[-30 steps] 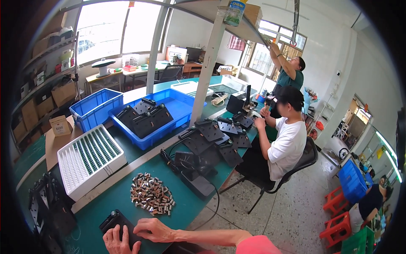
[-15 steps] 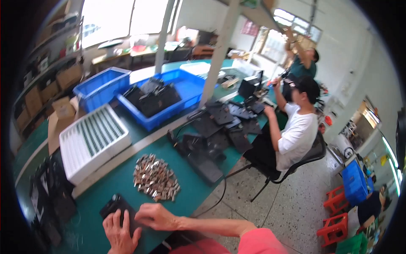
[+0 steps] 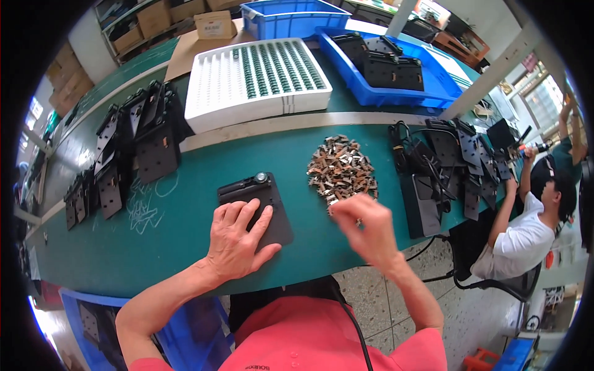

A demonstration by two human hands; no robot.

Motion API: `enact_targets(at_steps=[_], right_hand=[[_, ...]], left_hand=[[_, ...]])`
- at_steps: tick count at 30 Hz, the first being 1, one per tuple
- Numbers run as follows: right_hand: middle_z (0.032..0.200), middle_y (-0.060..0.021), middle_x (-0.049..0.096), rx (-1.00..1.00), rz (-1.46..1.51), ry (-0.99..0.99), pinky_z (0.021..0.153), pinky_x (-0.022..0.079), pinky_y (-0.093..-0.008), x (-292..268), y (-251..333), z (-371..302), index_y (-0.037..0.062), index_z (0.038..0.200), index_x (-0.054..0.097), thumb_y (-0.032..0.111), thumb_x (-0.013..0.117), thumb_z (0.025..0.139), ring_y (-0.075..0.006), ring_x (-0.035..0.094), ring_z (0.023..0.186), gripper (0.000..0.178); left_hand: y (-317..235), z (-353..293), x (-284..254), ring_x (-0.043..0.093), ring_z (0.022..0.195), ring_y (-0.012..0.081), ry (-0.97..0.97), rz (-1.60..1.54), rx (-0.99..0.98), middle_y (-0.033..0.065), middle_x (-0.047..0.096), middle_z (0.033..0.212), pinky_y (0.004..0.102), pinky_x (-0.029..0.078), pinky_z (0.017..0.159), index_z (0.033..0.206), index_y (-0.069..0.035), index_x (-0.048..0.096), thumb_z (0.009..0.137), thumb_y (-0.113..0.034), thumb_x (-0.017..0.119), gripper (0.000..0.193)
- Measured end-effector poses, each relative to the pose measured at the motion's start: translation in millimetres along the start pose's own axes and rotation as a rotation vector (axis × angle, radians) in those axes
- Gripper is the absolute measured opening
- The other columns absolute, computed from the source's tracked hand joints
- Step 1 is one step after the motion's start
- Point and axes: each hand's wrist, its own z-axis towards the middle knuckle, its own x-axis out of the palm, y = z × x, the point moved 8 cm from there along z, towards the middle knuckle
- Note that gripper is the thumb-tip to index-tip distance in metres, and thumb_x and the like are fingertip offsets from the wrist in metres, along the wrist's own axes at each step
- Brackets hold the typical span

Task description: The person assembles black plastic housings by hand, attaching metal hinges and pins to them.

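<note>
Pile of small metal parts [image 3: 341, 167] has been reached by the right hand [image 3: 365, 226], held over the black plate [image 3: 278, 216] a second ago; its fingers are curled at the pile's near edge, and whether a part is pinched cannot be told. Left of the pile, the plate is still covered by the left hand [image 3: 238, 240], laid flat. Print is carried by a carton [image 3: 215, 26] beyond the pile to its left, small lettering by the red shirt [image 3: 297, 331] nearer than it.
</note>
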Motion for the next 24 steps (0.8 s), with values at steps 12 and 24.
enact_targets(at_steps=[12, 24], right_hand=[[0.094, -0.0117, 0.059, -0.219, -0.443, 0.198, 0.08, 0.047, -0.042, 52, -10, 58, 0.006, 0.088, 0.07, 0.0, 0.067, 0.072, -0.0312, 0.057, 0.093, 0.017], [0.081, -0.0118, 0.067, 0.087, -0.107, 0.21, 0.075, 0.052, -0.0388, 37, -30, 78, 0.0, 0.088, 0.063, 0.007, 0.068, 0.084, -0.0278, 0.066, 0.08, 0.009]], left_hand=[[1, 0, 5, 0.05, 0.109, 0.0317, -0.022, -0.021, 0.002, 0.0182, 0.054, 0.121, 0.0483, 0.037, 0.097, 0.122, -0.002, 0.062, 0.073, -0.043, 0.075, 0.065], [3, -3, 7, 0.051, 0.109, 0.033, -0.035, -0.015, -0.005, 0.0191, 0.053, 0.123, 0.0496, 0.038, 0.096, 0.12, -0.001, 0.064, 0.075, -0.047, 0.072, 0.065]])
